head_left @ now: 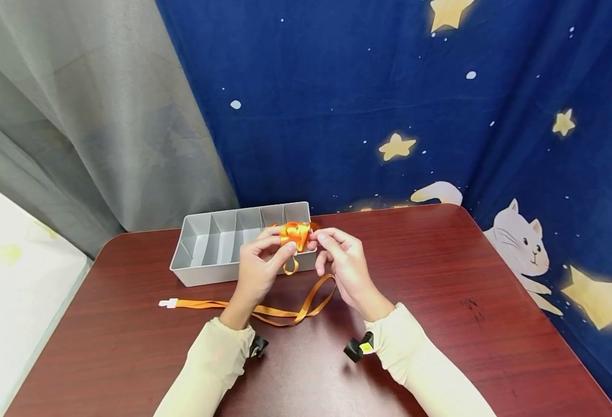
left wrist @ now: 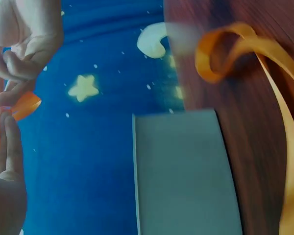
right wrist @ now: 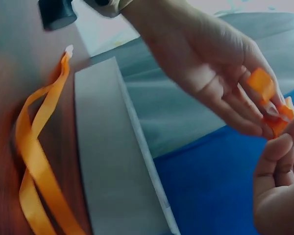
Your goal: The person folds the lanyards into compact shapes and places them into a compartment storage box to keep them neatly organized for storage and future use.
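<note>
An orange lanyard (head_left: 295,234), gathered into a folded bundle, is held up over the right end of the grey tray. My left hand (head_left: 260,260) grips the bundle between thumb and fingers, and a small loop hangs below it. On the bundle's right side, my right hand (head_left: 344,260) pinches its edge with thumb and forefinger. In the right wrist view, a whitish piece (right wrist: 271,110) shows between the orange folds; its exact shape is unclear. A second orange lanyard (head_left: 279,313) lies loosely looped on the table, its white clip (head_left: 168,303) toward the left.
Behind the hands stands the grey tray (head_left: 206,274), divided into several compartments; some orange shows in its right end. It sits on the reddish-brown table (head_left: 431,278). A grey curtain (head_left: 118,116) and a blue starry curtain (head_left: 326,116) hang behind the table's back edge.
</note>
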Demonstrator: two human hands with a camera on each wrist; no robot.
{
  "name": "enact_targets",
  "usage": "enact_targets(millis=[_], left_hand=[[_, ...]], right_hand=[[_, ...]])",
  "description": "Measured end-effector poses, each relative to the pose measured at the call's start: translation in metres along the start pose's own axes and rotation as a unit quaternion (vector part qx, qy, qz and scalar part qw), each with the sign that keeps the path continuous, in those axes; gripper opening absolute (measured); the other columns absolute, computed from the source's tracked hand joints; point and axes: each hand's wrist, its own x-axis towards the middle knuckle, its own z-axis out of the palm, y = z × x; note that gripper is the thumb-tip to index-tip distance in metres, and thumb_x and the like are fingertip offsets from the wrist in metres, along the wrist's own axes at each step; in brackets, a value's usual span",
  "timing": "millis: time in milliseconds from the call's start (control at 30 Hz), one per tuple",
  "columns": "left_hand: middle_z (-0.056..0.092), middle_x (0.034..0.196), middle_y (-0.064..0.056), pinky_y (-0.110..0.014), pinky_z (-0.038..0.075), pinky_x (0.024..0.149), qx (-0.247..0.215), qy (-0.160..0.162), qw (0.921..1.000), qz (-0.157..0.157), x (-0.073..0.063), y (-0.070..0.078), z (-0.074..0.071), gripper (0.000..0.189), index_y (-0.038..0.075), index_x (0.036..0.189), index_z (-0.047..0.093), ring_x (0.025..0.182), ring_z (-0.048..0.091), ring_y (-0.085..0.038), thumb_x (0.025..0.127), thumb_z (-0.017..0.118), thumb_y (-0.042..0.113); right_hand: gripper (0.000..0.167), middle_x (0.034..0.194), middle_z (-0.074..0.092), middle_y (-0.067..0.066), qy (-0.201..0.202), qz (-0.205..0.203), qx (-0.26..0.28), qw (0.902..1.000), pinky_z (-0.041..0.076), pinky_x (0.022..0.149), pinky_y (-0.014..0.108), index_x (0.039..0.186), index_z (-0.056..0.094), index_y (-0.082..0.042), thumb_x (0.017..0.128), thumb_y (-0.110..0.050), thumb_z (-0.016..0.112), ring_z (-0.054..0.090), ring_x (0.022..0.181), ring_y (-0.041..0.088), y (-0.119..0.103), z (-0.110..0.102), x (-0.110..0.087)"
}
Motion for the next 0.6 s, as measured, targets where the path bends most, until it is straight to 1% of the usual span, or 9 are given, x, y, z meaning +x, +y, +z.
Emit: enact_targets(millis=[100,200,300,367,433,500,600], left_hand=[[0.064,0.111,-0.021,-0.024,0.056,0.081,0.024,0.009,0.9997,-0.005,0.001,-0.004,-0.009,0.012,-0.016,0.091,0.07,0.102,0.064,-0.019,0.082,0.074,-0.009],[0.065,0.11,-0.022,-0.023,0.056,0.08,0.053,0.014,0.9984,-0.011,0.003,-0.008,-0.016,0.014,-0.016,0.09,0.071,0.097,0.065,-0.016,0.082,0.076,-0.007],[0.066,0.108,-0.021,-0.021,0.055,0.079,0.084,0.014,0.9964,-0.007,0.005,-0.009,-0.021,0.012,-0.013,0.088,0.072,0.094,0.064,-0.014,0.081,0.078,-0.005],[0.067,0.106,-0.021,-0.018,0.055,0.078,0.107,0.016,0.9941,-0.001,0.006,-0.009,-0.024,0.01,-0.011,0.086,0.073,0.092,0.064,-0.013,0.08,0.079,-0.005],[0.068,0.103,-0.019,-0.017,0.054,0.076,0.131,0.017,0.9912,0.009,0.007,-0.009,-0.027,0.009,-0.01,0.084,0.074,0.09,0.063,-0.015,0.08,0.079,-0.003],[0.069,0.101,-0.017,-0.016,0.054,0.074,0.16,0.019,0.9867,0.018,0.008,-0.009,-0.03,0.009,-0.008,0.083,0.074,0.087,0.064,-0.018,0.08,0.08,-0.002],[0.07,0.097,-0.014,-0.014,0.053,0.072,0.204,0.027,0.9781,0.03,0.01,-0.009,-0.037,0.009,-0.006,0.08,0.075,0.084,0.066,-0.021,0.081,0.08,0.001]], right_hand=[[0.019,0.087,0.067,0.01,-0.01,0.049,-0.012,0.9987,0.042,0.049,0.023,0.106,0.066,0.003,0.101,-0.012,0.056,0.051,0.047,0.013,0.009,-0.001,0.007],[0.022,0.09,0.066,0.009,-0.027,0.092,-0.023,0.9951,0.044,0.052,0.023,0.109,0.064,0.004,0.102,-0.014,0.054,0.052,0.049,0.012,0.017,0.0,0.012],[0.025,0.09,0.066,0.006,-0.035,0.118,-0.035,0.9918,0.046,0.054,0.023,0.112,0.062,0.006,0.102,-0.015,0.053,0.053,0.05,0.011,0.025,0.0,0.016],[0.029,0.089,0.066,0.004,-0.04,0.124,-0.045,0.9905,0.046,0.054,0.023,0.114,0.061,0.009,0.102,-0.017,0.054,0.053,0.051,0.011,0.029,-0.001,0.017],[0.031,0.088,0.066,0.004,-0.038,0.125,-0.06,0.9897,0.045,0.053,0.023,0.115,0.061,0.01,0.101,-0.017,0.055,0.053,0.051,0.011,0.033,-0.002,0.018],[0.031,0.087,0.066,0.004,-0.033,0.12,-0.08,0.989,0.044,0.052,0.023,0.114,0.061,0.011,0.101,-0.016,0.055,0.053,0.051,0.011,0.036,-0.004,0.018],[0.027,0.084,0.067,0.004,-0.019,0.1,-0.118,0.9878,0.043,0.051,0.023,0.109,0.063,0.01,0.101,-0.014,0.056,0.053,0.05,0.011,0.04,-0.009,0.019]])
